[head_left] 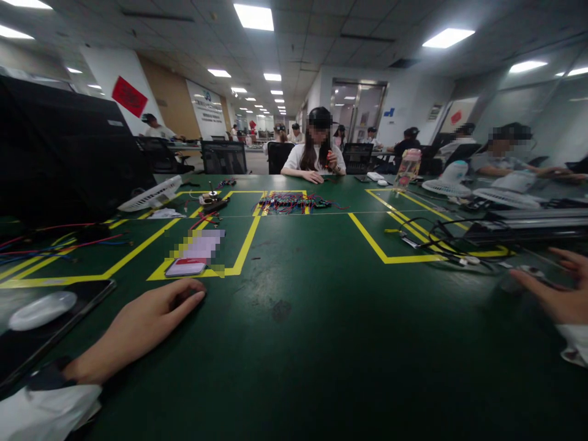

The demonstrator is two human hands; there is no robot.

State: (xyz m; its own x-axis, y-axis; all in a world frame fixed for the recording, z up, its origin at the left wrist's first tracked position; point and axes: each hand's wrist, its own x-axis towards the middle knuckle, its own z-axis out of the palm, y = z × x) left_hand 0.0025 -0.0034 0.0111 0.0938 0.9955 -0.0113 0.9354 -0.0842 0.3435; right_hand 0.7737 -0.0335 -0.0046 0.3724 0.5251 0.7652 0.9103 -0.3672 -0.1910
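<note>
Basically, both hands look idle, so I'd judge handling as not under way; how much is done or left, can't tell. Wired boards [294, 203] lie bunched at twelve o'clock on the green table [331, 318], well apart from both hands.

Left hand [160, 311], at eight o'clock: rests on the table, fingers loosely curled, nothing visible in it. Flat lilac item [199, 246], phone-like but pixelated, lies just beyond its fingertips at one o'clock, apart from them. White mouse [43, 310] is off at nine o'clock from that hand.

Right hand [566, 299], at four o'clock, cut by frame edge: thumb and finger spread wide, no grip seen. Small grey item [531, 271] sits just beside the thumb; blurred, contact unclear. Cable tangle [432, 237] farther out, ten o'clock from that hand.
</note>
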